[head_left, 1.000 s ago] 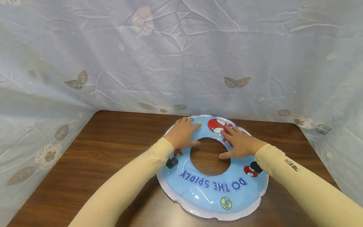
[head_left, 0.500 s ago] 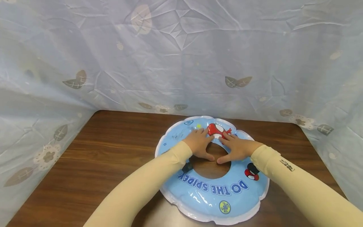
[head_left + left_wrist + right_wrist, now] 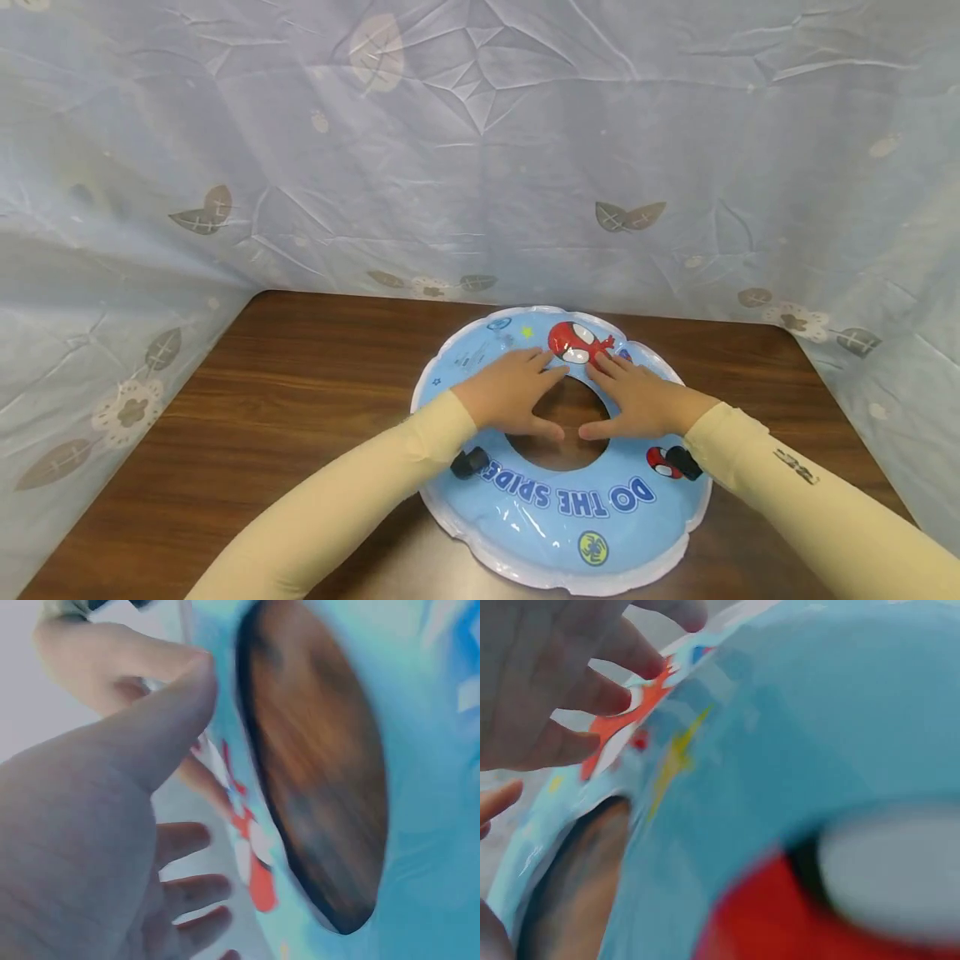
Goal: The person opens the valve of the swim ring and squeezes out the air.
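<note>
A blue inflatable swim ring (image 3: 543, 542) with a white scalloped edge lies flat, printed with red masked figures and the words "DO THE SPIDEY". Over its left inner edge my left hand (image 3: 513, 392) spreads its fingers, thumb above the hole. My right hand (image 3: 641, 400) mirrors it on the right side, fingertips by the red figure, thumb pointing at the other thumb. Neither hand grips anything. In the left wrist view the left hand (image 3: 112, 780) shows loosely extended fingers beside the ring (image 3: 435, 787). The right wrist view has the right hand (image 3: 547, 690) with fingers spread above the ring (image 3: 817, 727).
The ring sits on a dark wooden table (image 3: 300, 392) towards its right side. Behind and at both sides hangs a pale, creased curtain (image 3: 480, 167) with leaf and flower prints, close to the table's back edge. Cream sleeves (image 3: 352, 492) cover both arms.
My left hand has moved from the ring's upper left inward to the hole, then slightly back left. The right hand shifts only a little. The ring stays almost in place.
</note>
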Demonstrator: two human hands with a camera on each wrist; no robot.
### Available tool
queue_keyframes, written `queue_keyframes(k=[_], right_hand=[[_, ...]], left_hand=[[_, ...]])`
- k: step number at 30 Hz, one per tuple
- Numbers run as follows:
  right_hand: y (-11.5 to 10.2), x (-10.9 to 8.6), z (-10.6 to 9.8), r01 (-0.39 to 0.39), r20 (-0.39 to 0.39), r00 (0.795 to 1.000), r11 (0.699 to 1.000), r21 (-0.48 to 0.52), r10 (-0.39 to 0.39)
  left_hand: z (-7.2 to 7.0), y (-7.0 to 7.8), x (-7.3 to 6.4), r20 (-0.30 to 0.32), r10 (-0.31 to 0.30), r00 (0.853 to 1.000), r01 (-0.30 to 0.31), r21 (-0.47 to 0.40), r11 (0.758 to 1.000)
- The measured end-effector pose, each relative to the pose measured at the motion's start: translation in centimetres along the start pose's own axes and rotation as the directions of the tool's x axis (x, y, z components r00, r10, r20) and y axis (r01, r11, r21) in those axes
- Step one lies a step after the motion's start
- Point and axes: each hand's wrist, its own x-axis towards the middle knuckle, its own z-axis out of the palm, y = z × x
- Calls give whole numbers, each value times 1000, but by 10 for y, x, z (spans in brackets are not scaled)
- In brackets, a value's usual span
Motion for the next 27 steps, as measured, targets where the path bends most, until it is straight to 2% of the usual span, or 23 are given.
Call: queue_keyframes(k=[3,5,7,10,16,22,27], right_hand=[[-14,-23,6,69,21,997,997,-31,-69],[-23,-38,10,105,38,994,994,-36,-104],[-31,-50,15,113,46,993,993,-28,-111],[-38,-62,20,67,26,997,998,-5,-67],[-40,-61,29,-39,46,998,999,28,37],[-38,-57,37,-55,70,996,998,35,53],[-37,-56,39,-52,76,996,999,18,50]], left_hand=[[-2,10,-34,11,62,998,-62,-37,997],[-1,15,-54,22,82,996,-81,-53,995],[2,17,-70,20,78,997,-76,-60,995],[9,18,-84,12,30,999,-29,-61,998],[24,21,-88,36,-43,998,43,-14,999],[34,27,-87,55,-62,997,57,77,995],[35,28,-89,56,-65,996,60,83,995]])
